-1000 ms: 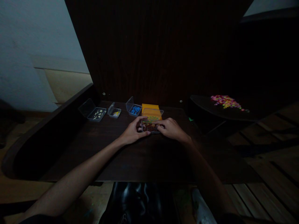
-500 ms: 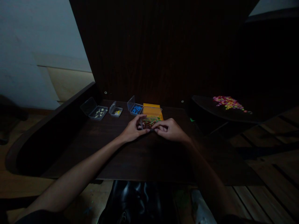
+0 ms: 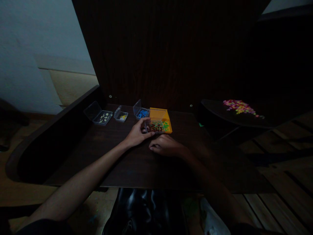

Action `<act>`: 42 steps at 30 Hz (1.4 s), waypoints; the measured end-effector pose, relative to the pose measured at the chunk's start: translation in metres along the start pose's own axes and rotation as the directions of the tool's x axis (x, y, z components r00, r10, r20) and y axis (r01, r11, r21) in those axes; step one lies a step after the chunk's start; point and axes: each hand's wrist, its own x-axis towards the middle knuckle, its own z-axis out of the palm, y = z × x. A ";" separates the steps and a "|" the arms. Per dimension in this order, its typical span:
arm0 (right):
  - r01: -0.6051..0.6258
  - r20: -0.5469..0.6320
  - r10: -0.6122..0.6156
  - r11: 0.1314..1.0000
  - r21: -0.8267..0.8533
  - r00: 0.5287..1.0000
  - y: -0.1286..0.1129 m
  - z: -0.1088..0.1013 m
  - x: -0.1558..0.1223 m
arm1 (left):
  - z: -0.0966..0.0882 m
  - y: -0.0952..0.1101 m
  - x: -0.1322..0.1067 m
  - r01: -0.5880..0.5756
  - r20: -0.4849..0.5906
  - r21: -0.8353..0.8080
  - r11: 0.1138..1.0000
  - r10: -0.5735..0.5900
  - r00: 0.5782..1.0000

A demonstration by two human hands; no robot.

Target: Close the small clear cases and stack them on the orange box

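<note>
A small clear plastic box (image 3: 157,125) with brown, yellow and green bits lies on an orange box (image 3: 160,115) at the back of the dark wooden table (image 3: 117,160). My left hand (image 3: 137,134) grips the clear box's left edge with curled fingers. My right hand (image 3: 164,147) rests on the table just in front of the box, fingers curled under; whether it holds anything is hidden.
Three open clear boxes stand in a row at the back left: one with pale pieces (image 3: 99,116), one with yellow pieces (image 3: 121,115), one with blue pieces (image 3: 140,112). A pile of colourful beads (image 3: 238,106) lies on a dark round surface at the right. A dark panel rises behind the table.
My right hand has let go of the clear box and drawn back toward me onto the table. The box now lies flat on the orange box, held only by my left hand.
</note>
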 end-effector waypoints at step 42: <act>-0.160 0.024 0.169 0.965 -0.208 0.985 0.008 -0.011 -0.006 | -0.001 0.003 0.000 0.033 0.014 0.004 0.999 -0.033 0.999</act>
